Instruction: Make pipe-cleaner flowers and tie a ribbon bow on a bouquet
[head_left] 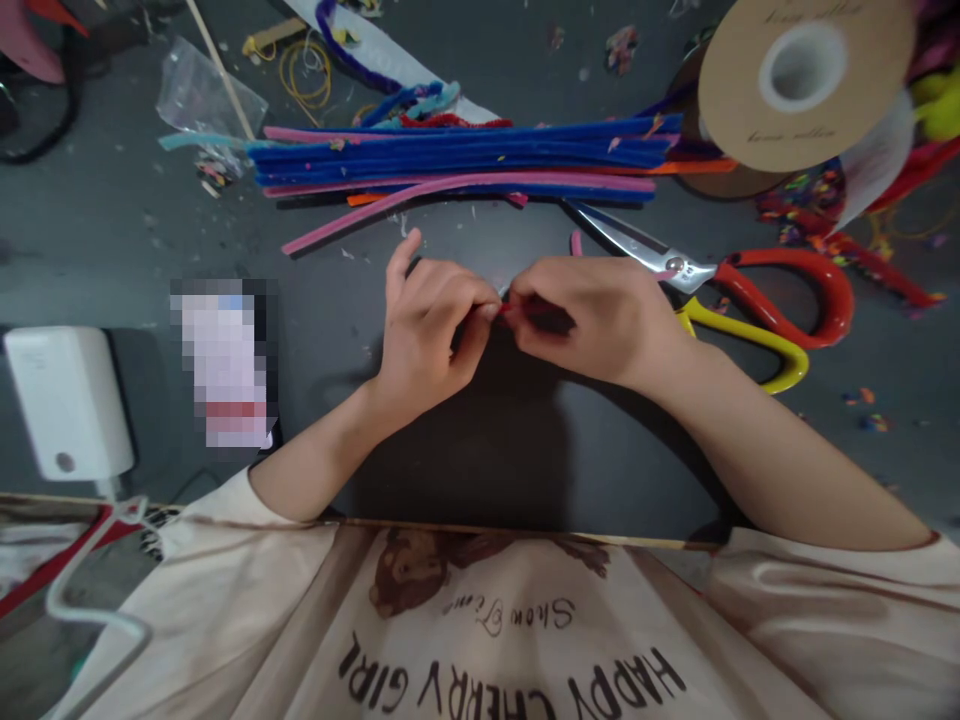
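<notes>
In from the table's (pixel 637 460) near edge, left hand (pixel 439 325) and right hand (pixel 596 320) pinch a red piece (pixel 505 309) — likely shaping it; the next move needs steady grip.

The left hand (pixel 435 325) and right hand (pixel 600 310) are drawn close together before the body, each thumb (pixel 474 337) bent toward a curled forefinger in a fine pinch; whether the fingertips of the two meet is hard to make out. The left little finger (pixel 403 265) juts outward. The left forearm (pixel 322 455) and right forearm (pixel 795 450) slant inward.
</notes>
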